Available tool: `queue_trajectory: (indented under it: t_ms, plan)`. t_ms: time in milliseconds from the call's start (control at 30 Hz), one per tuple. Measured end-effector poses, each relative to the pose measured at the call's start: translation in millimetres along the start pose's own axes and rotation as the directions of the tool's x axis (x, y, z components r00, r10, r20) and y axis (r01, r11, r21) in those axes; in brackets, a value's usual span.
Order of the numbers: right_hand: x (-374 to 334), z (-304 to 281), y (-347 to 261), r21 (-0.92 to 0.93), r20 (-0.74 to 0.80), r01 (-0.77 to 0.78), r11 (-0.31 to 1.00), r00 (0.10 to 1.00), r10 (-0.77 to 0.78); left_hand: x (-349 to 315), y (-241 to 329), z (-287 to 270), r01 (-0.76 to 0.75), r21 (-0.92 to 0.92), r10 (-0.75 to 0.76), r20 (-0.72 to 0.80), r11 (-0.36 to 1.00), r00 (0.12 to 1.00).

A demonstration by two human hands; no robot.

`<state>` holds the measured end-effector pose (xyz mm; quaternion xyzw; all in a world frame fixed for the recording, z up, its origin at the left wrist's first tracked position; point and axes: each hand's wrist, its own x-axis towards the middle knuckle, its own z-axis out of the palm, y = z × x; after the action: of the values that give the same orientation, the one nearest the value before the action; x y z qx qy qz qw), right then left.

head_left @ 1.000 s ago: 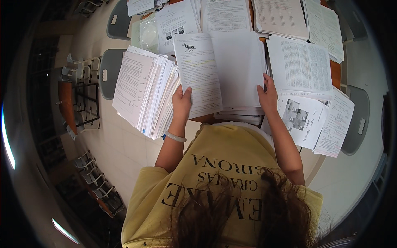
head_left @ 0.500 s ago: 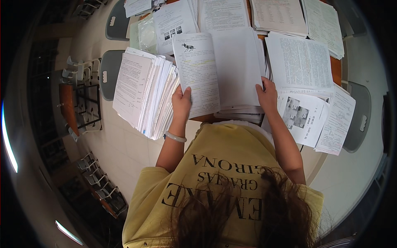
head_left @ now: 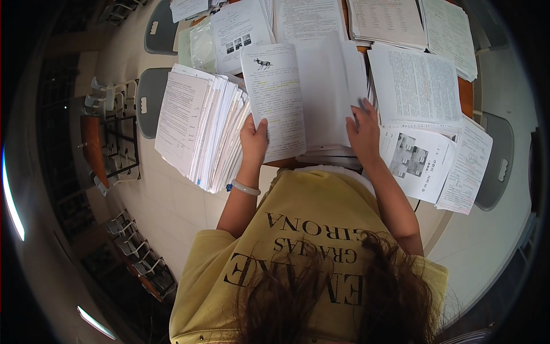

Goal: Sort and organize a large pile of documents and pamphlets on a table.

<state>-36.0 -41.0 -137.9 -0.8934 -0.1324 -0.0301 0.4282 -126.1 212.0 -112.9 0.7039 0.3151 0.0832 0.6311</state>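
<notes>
My left hand is closed on the lower left edge of a printed booklet, thumb on top of the page. The booklet lies open, with a small dark animal drawing near the top of the page and yellow-highlighted lines below. To its right is a blank white page, its right side curving up. My right hand is at that page's right edge, fingers stretched out and apart; whether the fingertips touch the sheets there cannot be made out. A pale bangle circles my left wrist.
A tall, fanned stack of papers leans at the left. Printed sheets and a page with dark pictures lie at the right. More paper piles cover the far side. Grey chairs flank the table.
My right hand has let go of the blank page's edge and its fingers have spread. The blank page has bent inward to the left, showing sheets behind it. My left hand has barely moved.
</notes>
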Motion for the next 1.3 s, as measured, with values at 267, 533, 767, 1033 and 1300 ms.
queue_trajectory:
  t_ms: [267,533,767,1033,1300]
  plan:
    - [-1,11,-62,0.259,0.253,0.161,0.952,0.94,-0.228,-14,3,39,-0.262,0.112,0.265,-0.007,0.959,0.964]
    - [-10,24,-78,0.197,0.377,0.153,0.968,0.9,-0.219,-20,17,49,0.222,-0.25,-0.168,0.22,0.943,0.961]
    - [-14,29,-72,0.287,0.341,0.112,0.951,0.916,-0.211,-13,5,45,0.258,-0.287,-0.198,0.222,0.923,0.955]
    - [-10,22,-61,0.33,0.384,-0.026,0.944,0.917,-0.109,-20,23,65,0.264,-0.357,-0.205,0.195,0.896,0.959]
    - [-18,19,-19,0.283,0.388,-0.311,0.907,0.902,0.188,-17,36,66,-0.155,0.486,0.074,0.182,0.86,0.98]
